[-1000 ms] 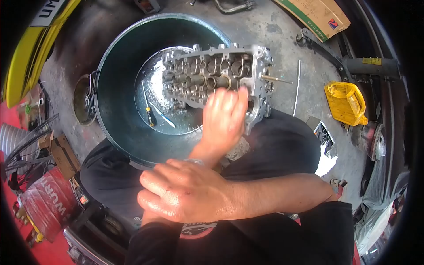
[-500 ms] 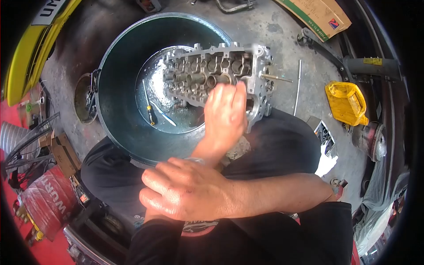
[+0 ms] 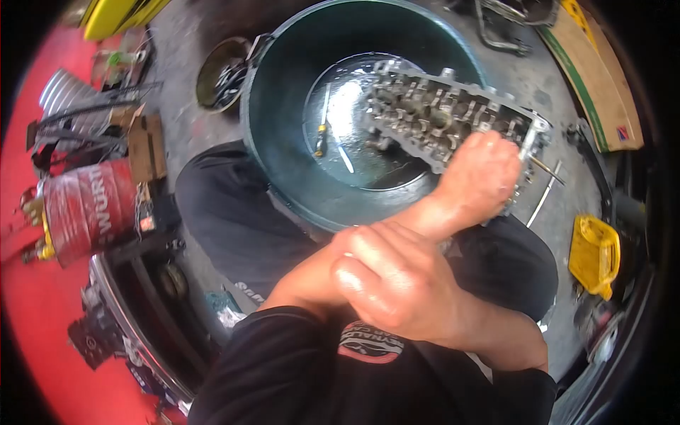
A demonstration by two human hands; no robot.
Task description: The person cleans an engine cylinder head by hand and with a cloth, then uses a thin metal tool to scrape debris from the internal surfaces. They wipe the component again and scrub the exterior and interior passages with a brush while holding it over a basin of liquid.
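**Wet hands on a heavy engine part**

The big green tub (image 3: 283, 142) held the engine head (image 3: 439, 117), propped on its right rim. The left hand (image 3: 478, 177) gripped its near end. The right hand (image 3: 397, 280) clasped the left forearm. The part might slip, since everything looked wet.

We see a silver-grey cylinder head (image 3: 453, 117) in a dark teal tub (image 3: 283, 106), a yellow jug (image 3: 595, 255), a red drum (image 3: 88, 205) with white lettering, and black clothing.

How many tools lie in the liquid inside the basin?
2: a screwdriver left of the cylinder head and a thin tool beside it. More may be hidden under the head.
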